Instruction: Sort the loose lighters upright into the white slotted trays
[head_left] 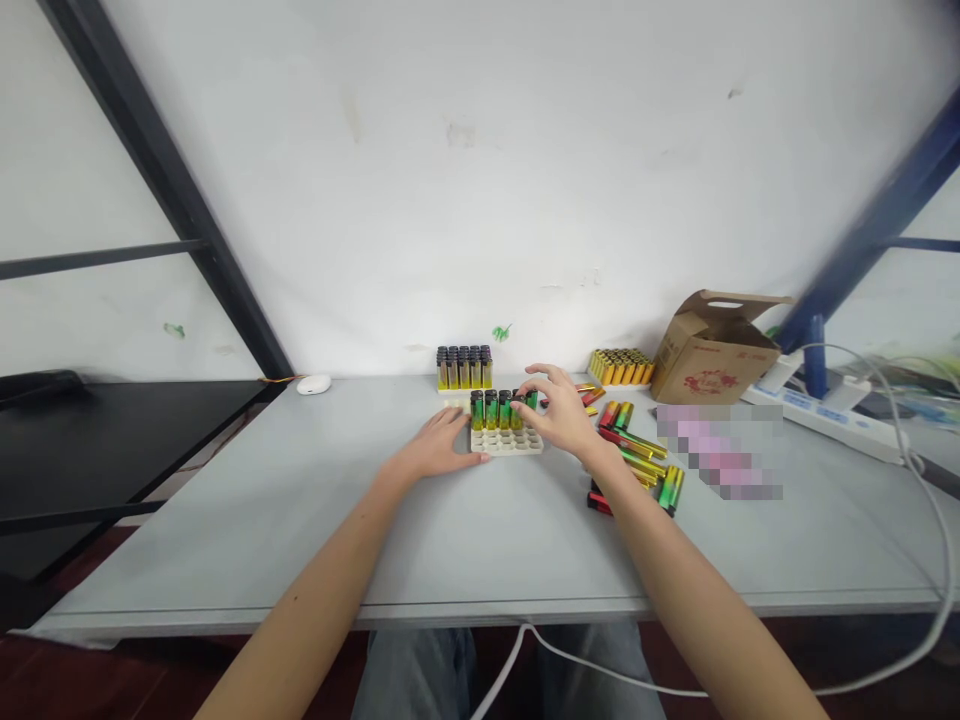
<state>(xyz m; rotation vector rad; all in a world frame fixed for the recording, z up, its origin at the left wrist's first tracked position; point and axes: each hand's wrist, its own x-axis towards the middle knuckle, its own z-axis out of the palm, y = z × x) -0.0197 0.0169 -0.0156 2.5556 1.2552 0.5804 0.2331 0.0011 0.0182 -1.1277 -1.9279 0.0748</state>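
Observation:
A white tray with rows of round holes sits on the table in front of me. Green-and-yellow lighters with black tops stand upright in its back part, while the front holes show bare. My left hand grips the tray's left side, its thumb at the front corner. At the right end of the lighter row, my right hand has thumb and index finger curled around the top of a lighter. Loose lighters in red, green and gold lie in a pile beside my right forearm.
Behind the tray stands a block of black-topped yellow lighters. A group of yellow cylinders and an opened cardboard box are at the back right, near a white power strip. A white case lies back left.

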